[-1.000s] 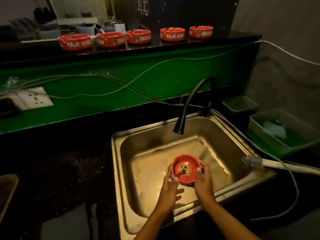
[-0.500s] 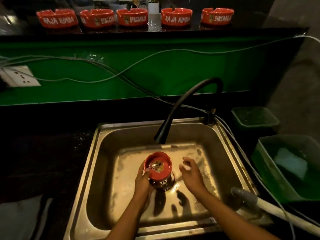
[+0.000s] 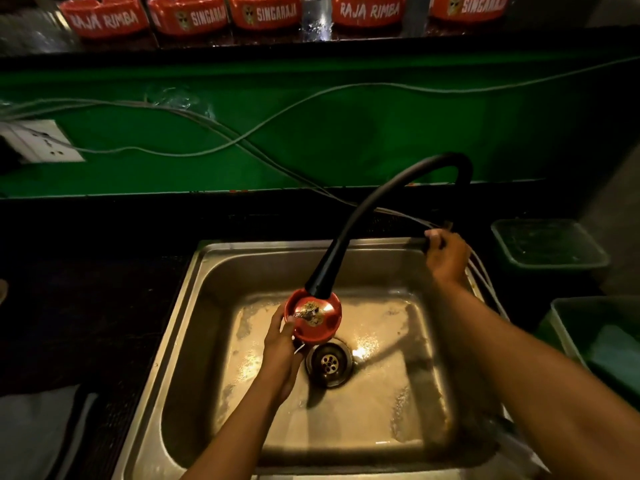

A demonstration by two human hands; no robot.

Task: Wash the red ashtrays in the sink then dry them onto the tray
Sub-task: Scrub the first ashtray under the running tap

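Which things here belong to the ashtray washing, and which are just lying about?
In use: ashtray held by left hand; tap; right hand at the tap's base; sink; five ashtrays on the shelf.

Lying about: cables, wall socket, green tubs.

Brushed steel sink [image 3: 194, 306], dull and water-filmed, its floor glinting round the shiny metal drain [image 3: 328, 364]. Glossy red ashtray [image 3: 313, 315], wet sheen on it. Matt black rubbery faucet hose [image 3: 360, 216]. Far wall [image 3: 346, 140] smooth green gloss; right, translucent green plastic tubs [image 3: 550, 247].
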